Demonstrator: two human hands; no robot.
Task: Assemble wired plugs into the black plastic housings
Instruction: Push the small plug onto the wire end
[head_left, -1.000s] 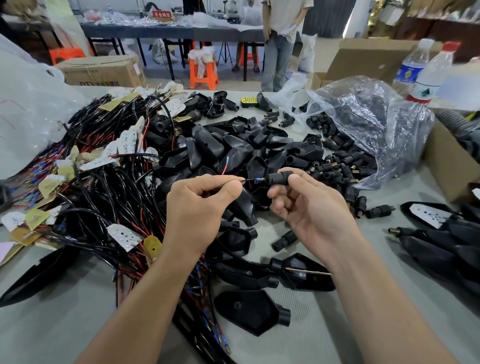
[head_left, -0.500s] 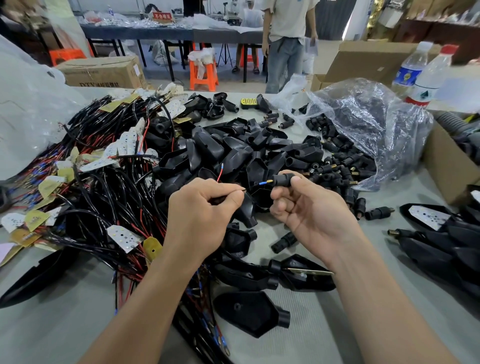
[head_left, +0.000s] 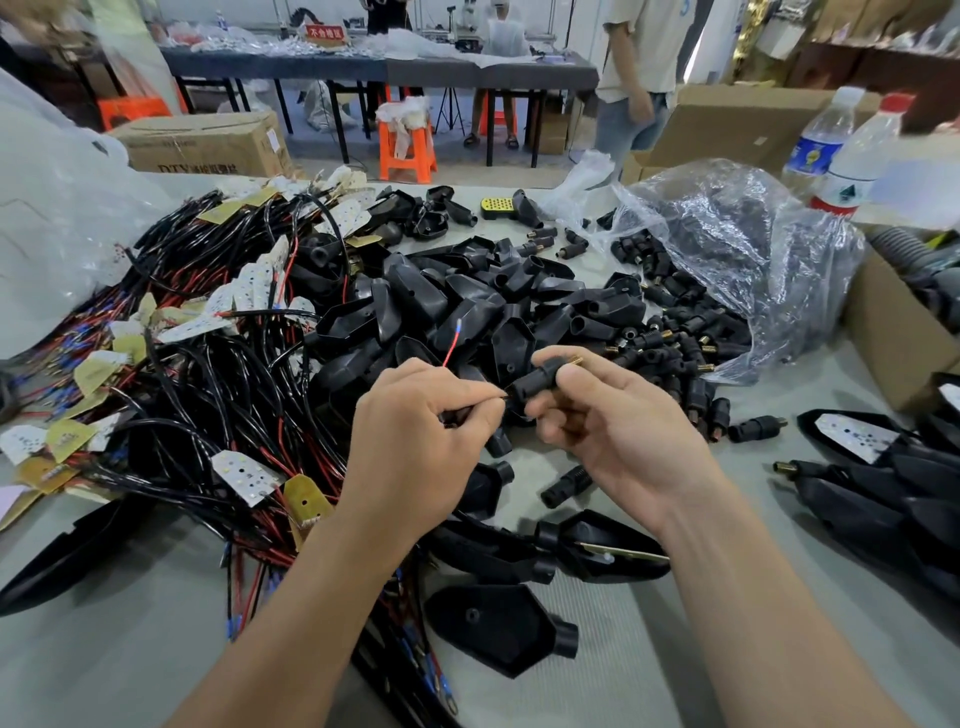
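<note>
left hand (head_left: 415, 431): closed in a pinch on the black wire (head_left: 467, 413); its tip goes toward the plug just off the fingertips. Spare red wire (head_left: 451, 347) sticks up above the knuckles.
right hand (head_left: 613, 421): thumb and fingers clamped on a small black plug (head_left: 540, 382), brass tip pointing away from the left hand.
step in hand: looks like threading the wire into the plug's back end. Can't tell how deep it sits; the joint is hidden between the fingertips.
done: finished-looking housings (head_left: 883, 483) stacked well right of the right hand, some with a white LED board and brass tip showing. Count unclear.
left: plenty. Empty housing pile (head_left: 467, 306) just beyond the fingertips, wire harness heap (head_left: 208, 374) left of the left hand, loose plugs (head_left: 670, 338) spilling from the plastic bag (head_left: 737, 249) beyond the right hand. Judged early to mid batch.
open room: bare table (head_left: 649, 623) under and between the forearms, toward the body.
edges/clutter: one housing (head_left: 498, 629) lies below the wrists, two more (head_left: 550, 556) right under them. Cardboard box (head_left: 898, 343) walls off the far right.
risk: wires could snag on the left forearm when pulling the piece back.
</note>
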